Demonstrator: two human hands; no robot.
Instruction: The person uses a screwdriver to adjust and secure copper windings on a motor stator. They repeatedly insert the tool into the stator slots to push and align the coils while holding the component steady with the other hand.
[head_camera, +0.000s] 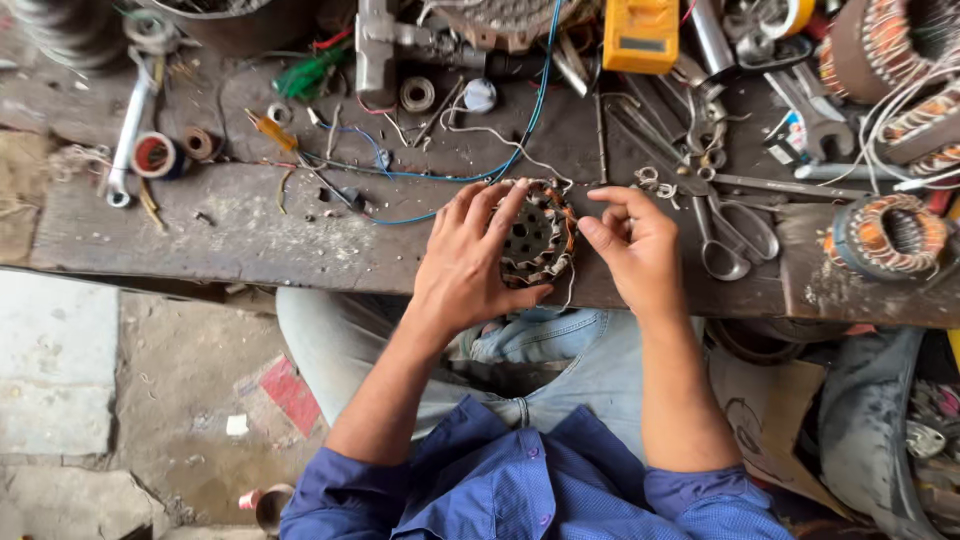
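Both hands gripping wound stator (537, 238) on surface (250, 240): left hand (470, 262) cupping loosely, right hand (640, 250) pinching its edge.

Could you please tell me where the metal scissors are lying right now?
In the head view, the metal scissors lie on the worn wooden workbench, just right of the right hand, left of an orange-wound round coil.
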